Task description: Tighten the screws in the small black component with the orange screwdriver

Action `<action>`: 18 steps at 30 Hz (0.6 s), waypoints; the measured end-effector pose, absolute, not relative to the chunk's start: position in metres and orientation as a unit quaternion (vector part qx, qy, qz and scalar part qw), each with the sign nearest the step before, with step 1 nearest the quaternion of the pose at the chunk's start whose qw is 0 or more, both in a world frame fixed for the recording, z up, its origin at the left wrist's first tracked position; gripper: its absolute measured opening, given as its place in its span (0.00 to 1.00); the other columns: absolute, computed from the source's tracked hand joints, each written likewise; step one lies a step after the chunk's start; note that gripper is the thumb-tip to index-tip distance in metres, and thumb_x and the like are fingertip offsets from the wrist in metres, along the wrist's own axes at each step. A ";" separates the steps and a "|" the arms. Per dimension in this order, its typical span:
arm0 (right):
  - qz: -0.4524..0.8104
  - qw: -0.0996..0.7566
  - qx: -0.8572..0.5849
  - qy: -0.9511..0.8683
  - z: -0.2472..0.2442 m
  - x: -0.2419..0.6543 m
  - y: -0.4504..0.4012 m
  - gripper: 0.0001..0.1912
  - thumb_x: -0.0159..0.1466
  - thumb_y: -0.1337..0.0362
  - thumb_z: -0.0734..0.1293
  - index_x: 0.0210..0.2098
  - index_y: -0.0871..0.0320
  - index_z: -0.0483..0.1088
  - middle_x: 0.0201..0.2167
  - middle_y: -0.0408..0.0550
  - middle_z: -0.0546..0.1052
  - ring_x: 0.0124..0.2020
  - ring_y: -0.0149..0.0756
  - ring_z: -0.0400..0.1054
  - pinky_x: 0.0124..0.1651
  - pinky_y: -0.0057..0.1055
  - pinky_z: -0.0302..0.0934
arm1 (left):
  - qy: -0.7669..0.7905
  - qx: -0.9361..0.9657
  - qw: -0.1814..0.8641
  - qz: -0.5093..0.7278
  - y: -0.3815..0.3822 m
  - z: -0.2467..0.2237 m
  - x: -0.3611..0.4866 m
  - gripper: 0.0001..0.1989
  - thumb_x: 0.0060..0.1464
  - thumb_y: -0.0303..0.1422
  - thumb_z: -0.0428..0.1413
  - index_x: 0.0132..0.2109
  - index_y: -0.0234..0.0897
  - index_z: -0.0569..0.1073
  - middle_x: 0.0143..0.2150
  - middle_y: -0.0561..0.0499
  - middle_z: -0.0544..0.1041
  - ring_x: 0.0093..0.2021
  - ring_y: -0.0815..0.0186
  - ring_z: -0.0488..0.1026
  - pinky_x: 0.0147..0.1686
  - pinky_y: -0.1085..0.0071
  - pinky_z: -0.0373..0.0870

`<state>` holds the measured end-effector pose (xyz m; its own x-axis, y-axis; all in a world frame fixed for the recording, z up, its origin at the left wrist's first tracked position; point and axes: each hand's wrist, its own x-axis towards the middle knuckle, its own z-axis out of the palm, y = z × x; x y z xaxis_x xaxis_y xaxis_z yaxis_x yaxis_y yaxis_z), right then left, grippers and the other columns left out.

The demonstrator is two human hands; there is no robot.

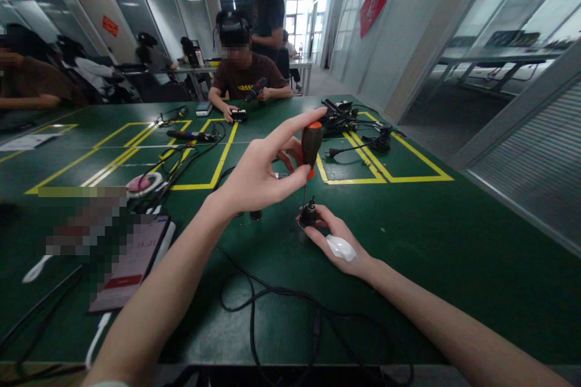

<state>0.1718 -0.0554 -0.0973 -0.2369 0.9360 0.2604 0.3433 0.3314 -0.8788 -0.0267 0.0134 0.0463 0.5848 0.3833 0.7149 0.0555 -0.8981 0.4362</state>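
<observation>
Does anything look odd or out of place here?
A white patch on the right hand stands out; its purpose is unclear. Black cable also sprawls untidily across the green table. No spill is visible.

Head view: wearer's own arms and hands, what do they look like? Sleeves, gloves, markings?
Both the left hand and right hand are ungloved, with no rings seen. The right has a white oval patch near the wrist, material unclear. Visible forearms are uncovered; a pale edge at lower left could be cuff or band.
</observation>
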 end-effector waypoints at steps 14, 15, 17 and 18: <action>0.362 0.422 -0.450 -0.699 -0.099 0.173 -0.055 0.18 0.69 0.59 0.66 0.56 0.54 0.69 0.52 0.54 0.82 0.48 0.46 0.79 0.54 0.46 0.74 | 0.123 0.882 0.145 0.432 0.015 0.045 -0.027 0.31 0.64 0.36 0.56 0.72 0.51 0.58 0.54 0.50 0.78 0.43 0.63 0.80 0.36 0.69 0.82; 0.363 0.423 -0.449 -0.698 -0.099 0.173 -0.055 0.18 0.69 0.59 0.66 0.56 0.54 0.69 0.52 0.53 0.82 0.48 0.46 0.79 0.54 0.46 0.74 | 0.122 0.882 0.149 0.431 0.015 0.045 -0.028 0.31 0.65 0.37 0.55 0.72 0.52 0.57 0.53 0.50 0.78 0.43 0.63 0.81 0.36 0.69 0.82; 0.364 0.425 -0.446 -0.699 -0.099 0.173 -0.055 0.17 0.69 0.59 0.66 0.56 0.54 0.69 0.52 0.53 0.82 0.48 0.45 0.79 0.54 0.45 0.74 | 0.120 0.880 0.152 0.434 0.016 0.045 -0.028 0.32 0.65 0.38 0.56 0.72 0.52 0.57 0.54 0.49 0.78 0.40 0.65 0.80 0.34 0.70 0.82; 0.365 0.425 -0.444 -0.699 -0.099 0.173 -0.055 0.17 0.69 0.59 0.66 0.56 0.54 0.69 0.52 0.53 0.82 0.48 0.45 0.79 0.54 0.45 0.74 | 0.119 0.878 0.149 0.438 0.017 0.044 -0.028 0.32 0.65 0.39 0.57 0.72 0.52 0.57 0.56 0.49 0.78 0.38 0.66 0.80 0.33 0.71 0.82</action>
